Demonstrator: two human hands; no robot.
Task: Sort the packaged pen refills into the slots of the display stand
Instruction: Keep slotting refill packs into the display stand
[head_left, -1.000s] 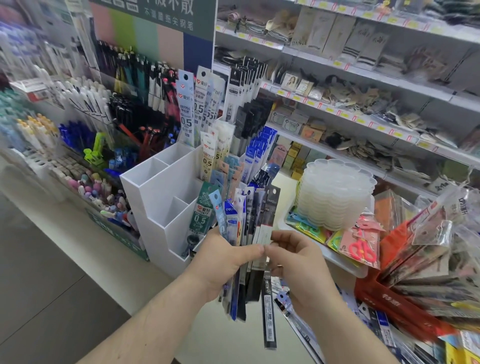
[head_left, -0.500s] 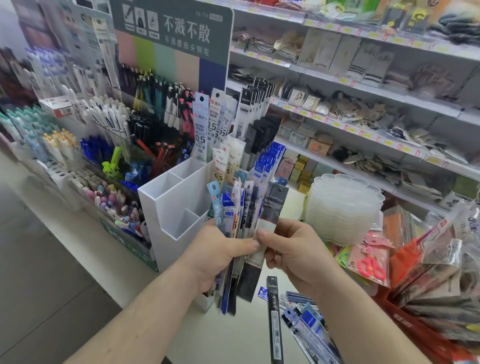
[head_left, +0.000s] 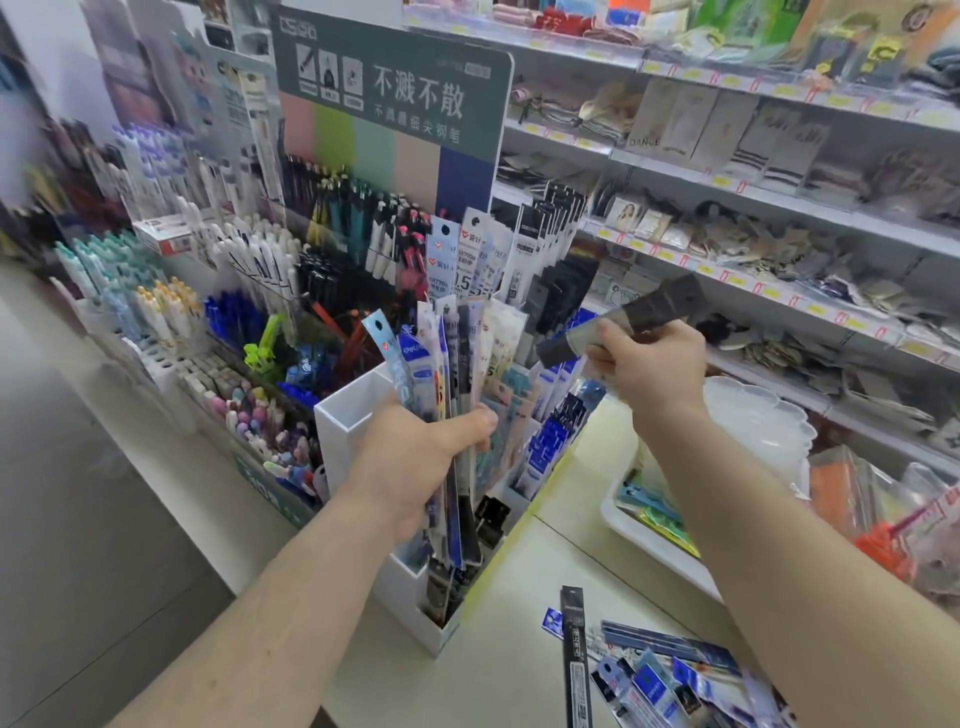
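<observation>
My left hand (head_left: 421, 457) grips a fanned bundle of packaged pen refills (head_left: 447, 364) upright in front of the white display stand (head_left: 343, 415). My right hand (head_left: 649, 364) holds one dark refill pack (head_left: 639, 312) lifted out to the right, tilted and blurred, above the stand's right side. The stand's rear slots carry tall refill packs (head_left: 467, 260) and blue packs (head_left: 550, 447); its left slots look bare. Loose refill packs (head_left: 649, 675) lie on the counter at the lower right.
Pen racks (head_left: 234, 291) fill the left behind the stand, under a green sign (head_left: 395, 93). A stack of clear trays (head_left: 753, 431) and a white bin (head_left: 654, 540) sit to the right. Shelves of small goods (head_left: 753, 218) run behind. The counter edge (head_left: 208, 499) drops to the floor at left.
My right hand pulled one dark pack out of the bundle and raised it up and to the right. The left hand lifted the bundle slightly. The camera view tilted upward.
</observation>
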